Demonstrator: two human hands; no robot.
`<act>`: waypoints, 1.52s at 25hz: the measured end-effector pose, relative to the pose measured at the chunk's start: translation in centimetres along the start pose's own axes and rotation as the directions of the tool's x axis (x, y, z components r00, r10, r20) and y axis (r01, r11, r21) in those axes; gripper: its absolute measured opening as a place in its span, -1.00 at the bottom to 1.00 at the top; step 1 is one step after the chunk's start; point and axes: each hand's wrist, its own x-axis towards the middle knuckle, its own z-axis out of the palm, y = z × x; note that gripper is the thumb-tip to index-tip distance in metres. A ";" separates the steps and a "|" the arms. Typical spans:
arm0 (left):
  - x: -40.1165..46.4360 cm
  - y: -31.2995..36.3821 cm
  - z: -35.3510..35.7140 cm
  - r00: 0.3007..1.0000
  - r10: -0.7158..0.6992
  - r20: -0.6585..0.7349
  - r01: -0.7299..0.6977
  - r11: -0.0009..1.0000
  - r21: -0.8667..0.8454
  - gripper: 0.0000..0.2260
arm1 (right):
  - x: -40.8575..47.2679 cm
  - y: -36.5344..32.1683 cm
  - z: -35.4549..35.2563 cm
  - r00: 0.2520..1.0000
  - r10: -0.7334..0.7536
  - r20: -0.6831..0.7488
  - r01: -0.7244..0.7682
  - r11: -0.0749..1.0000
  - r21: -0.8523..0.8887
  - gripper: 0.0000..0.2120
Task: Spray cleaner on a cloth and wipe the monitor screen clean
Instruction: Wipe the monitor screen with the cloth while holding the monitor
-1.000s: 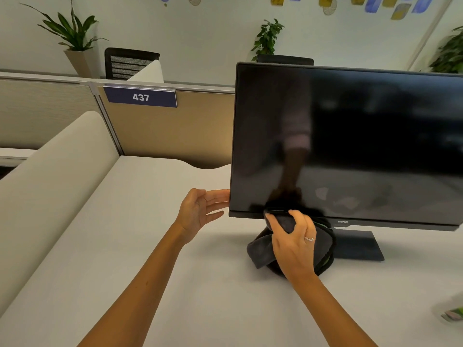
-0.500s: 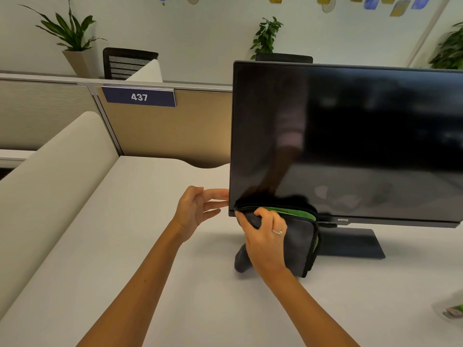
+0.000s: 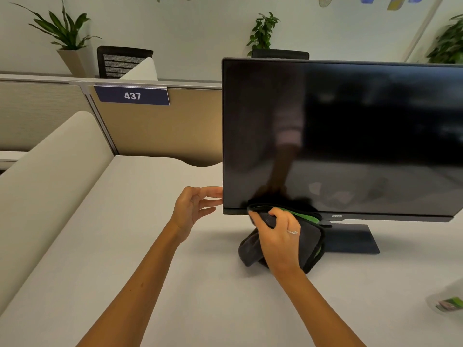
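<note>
1. Monitor, black, flat-panel, with a glossy dark screen (image 3: 350, 136): it stands upright on its flat dark rectangular base (image 3: 350, 237) toward the right of the pale grey desk surface (image 3: 125, 246). The screen is off and shows dim reflections.
2. Cloth, dark grey microfibre with a green inner face and black trim (image 3: 308, 236): it is pressed against the lower left part of the screen and bezel, with its loose end hanging down to the desk in front of the base.
3. Right hand (image 3: 278, 236): fingers are curled and clamped on the upper fold of the cloth, holding it flat to the panel. This grip appears chosen to apply wiping pressure along the bottom edge.
4. Left hand (image 3: 193, 209): fingers are spread and hold nothing. The fingertips reach the left edge of the monitor; this probably steadies the panel against the wiping force. Actual contact cannot be confirmed.
5. Limits of view:
   - The monitor's right side is cut off by the frame.
   - A blurred object with a green label (image 3: 448, 303) lies at the right margin; it may be the cleaner bottle, but this cannot be determined.
   - Whether the cloth is damp cannot be seen.
</note>
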 end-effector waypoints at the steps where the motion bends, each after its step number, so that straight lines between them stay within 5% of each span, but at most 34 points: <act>1: -0.1 -0.1 0.1 1.000 0.004 -0.009 -0.004 1.000 0.001 -0.53 | -0.1 1.1 -0.5 1.000 0.001 -0.016 -0.001 1.000 0.005 -0.62; 4: -0.4 -0.2 0.6 0.999 0.024 -0.031 -0.024 1.000 0.008 -0.53 | -0.3 4.2 -2.3 1.000 0.013 -0.014 -0.013 1.000 0.006 -0.39; 9: -1.1 0.3 1.1 0.998 0.044 -0.054 -0.040 0.996 0.080 -0.56 | 0.1 7.7 -5.2 0.946 0.299 -0.127 -0.292 0.954 0.066 -0.64; 12: -1.5 0.6 1.6 0.995 0.063 -0.080 -0.054 0.992 0.112 -0.56 | -0.1 8.8 -5.8 0.963 0.235 -0.131 -0.238 0.971 -0.009 -0.70; 17: -2.2 0.8 2.5 0.991 0.064 -0.115 -0.051 0.992 0.113 -0.56 | 0.1 6.3 -3.8 0.970 0.236 -0.064 -0.228 0.968 0.109 -0.54; 21: -2.4 0.6 3.3 0.990 0.060 -0.130 -0.038 0.985 0.166 -0.64 | 0.4 3.5 -2.5 0.993 -0.092 -0.072 0.091 0.996 -0.016 -0.67; 24: -2.2 0.9 4.5 0.951 0.197 -0.238 -0.103 0.929 0.356 -0.71 | 0.4 4.2 -2.0 0.989 -0.125 -0.075 0.118 0.990 -0.080 -0.61; 27: -1.8 4.2 6.0 0.766 0.545 -0.342 -0.221 0.722 0.655 -0.60 | 0.3 6.2 -3.4 0.996 -0.049 -0.078 0.042 0.995 -0.087 -0.61; 31: -0.6 10.3 7.4 0.533 0.842 -0.081 -0.324 0.292 0.900 -0.50 | 1.6 8.3 -6.4 0.947 0.293 -0.135 -0.273 0.951 0.148 -0.68; 34: 0.4 14.5 9.3 0.490 0.868 0.086 -0.287 0.067 0.956 -0.48 | 3.3 8.4 -7.7 0.927 0.283 -0.245 -0.253 0.956 0.149 -0.63; 38: 1.6 17.8 11.6 0.527 0.808 0.264 -0.226 -0.167 0.960 -0.51 | 5.1 5.8 -7.6 0.941 0.150 -0.304 -0.134 0.988 0.073 -0.58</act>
